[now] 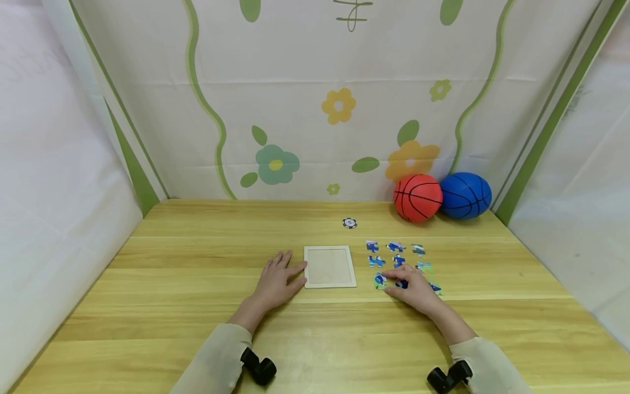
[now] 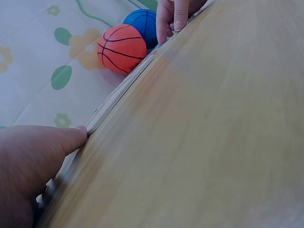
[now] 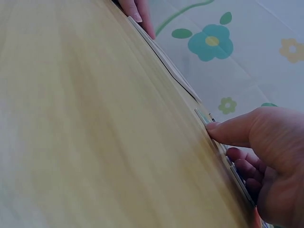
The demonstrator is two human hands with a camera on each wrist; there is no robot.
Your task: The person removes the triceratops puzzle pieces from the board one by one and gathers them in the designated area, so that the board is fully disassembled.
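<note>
A square wooden puzzle tray (image 1: 330,284) with a raised pale rim lies flat on the table. My left hand (image 1: 278,282) rests beside its left edge, fingers spread, with thumb and index fingertip against the rim. To the right of the tray, several blue and green jigsaw pieces (image 1: 376,261) are laid out in rows. My right hand (image 1: 415,290) reaches over the nearest row and pinches the left jigsaw piece (image 1: 379,280) there between thumb and index finger. In the right wrist view the thumb (image 3: 237,129) meets that piece's edge. Another piece is partly hidden under this hand.
A black-and-white round chip (image 1: 350,223) lies behind the tray. At the back right, a red basketball (image 1: 418,198) and a blue basketball (image 1: 465,195) sit side by side against the patterned cloth wall (image 1: 305,109). Cloth also encloses both sides of the wooden table (image 1: 197,262).
</note>
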